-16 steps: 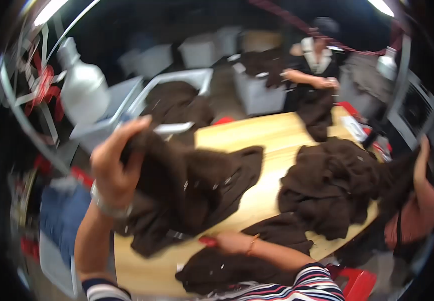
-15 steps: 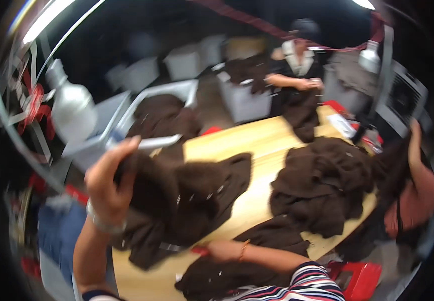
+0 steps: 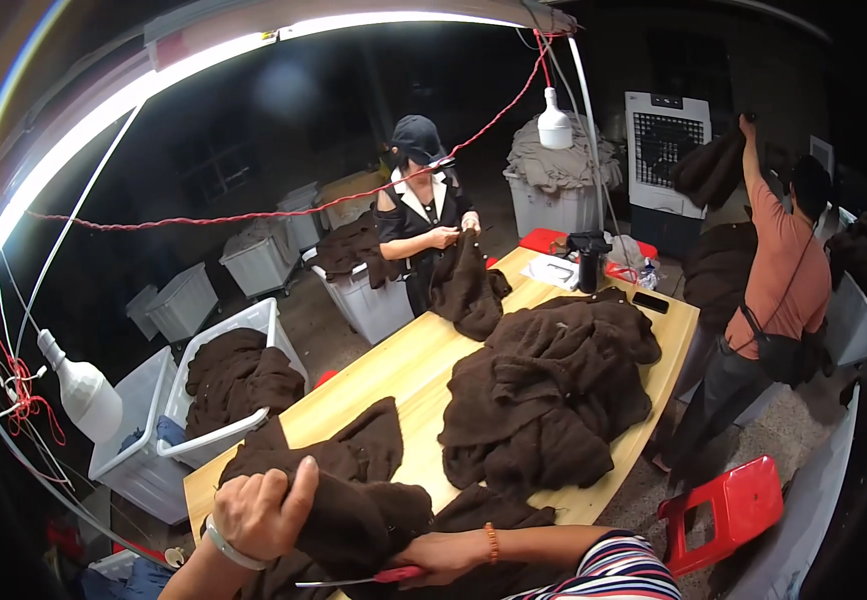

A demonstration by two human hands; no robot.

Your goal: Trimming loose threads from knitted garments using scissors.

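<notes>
My left hand [image 3: 263,512], with a pale bracelet at the wrist, is closed on a dark brown knit garment [image 3: 358,510] and holds it up over the near left part of the table. Beside it, my right hand [image 3: 443,556] grips a red-handled tool with a thin metal blade [image 3: 338,582]; the blade points left, below the garment. Whether the tool is scissors or a knife cannot be made out. Another brown garment [image 3: 378,440] lies just behind my left hand. More brown cloth [image 3: 493,510] lies by my right forearm.
A big heap of brown garments [image 3: 553,390] covers the right of the wooden table [image 3: 338,388]. Across it a person [image 3: 418,220] handles a garment; another person [image 3: 783,270] lifts cloth at right. White bins [image 3: 278,345], a hanging bulb [image 3: 91,400] and a red stool [image 3: 733,510] stand around.
My view has swung, so the table and the co-workers appear shifted left. My left hand has come lower with the garment, closer to my right hand. The person at right has raised cloth high.
</notes>
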